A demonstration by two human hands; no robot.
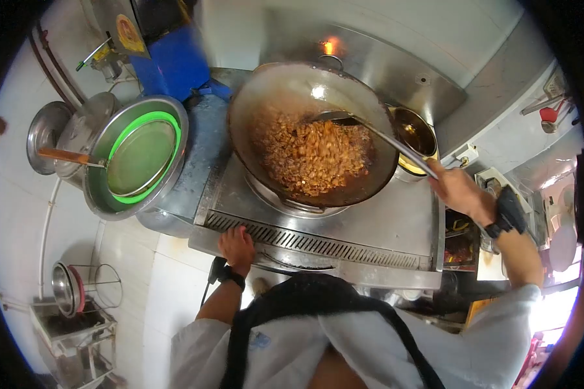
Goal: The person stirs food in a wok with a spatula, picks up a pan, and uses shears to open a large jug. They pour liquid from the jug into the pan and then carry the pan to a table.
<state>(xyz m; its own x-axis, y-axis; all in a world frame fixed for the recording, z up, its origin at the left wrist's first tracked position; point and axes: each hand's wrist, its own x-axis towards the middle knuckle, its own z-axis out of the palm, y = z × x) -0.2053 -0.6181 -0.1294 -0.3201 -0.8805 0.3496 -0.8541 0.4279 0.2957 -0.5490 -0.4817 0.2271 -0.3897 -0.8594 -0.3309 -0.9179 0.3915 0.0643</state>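
Note:
My right hand is closed around the long metal handle of a wok ladle. The ladle's dark head lies in a large wok, partly behind the food. Browned, finely chopped food fills the wok's bottom, glossy and blurred in the middle, with haze above it. On the slotted front edge of the steel stove rests my left hand, fingers loosely bent and holding no tool. It sits below and left of the wok, apart from it.
To the left, a metal basin holds a green-rimmed container and a wooden-handled strainer. A pot of dark liquid stands right of the wok. A flame glows behind the wok. A rack with bowls is at lower left.

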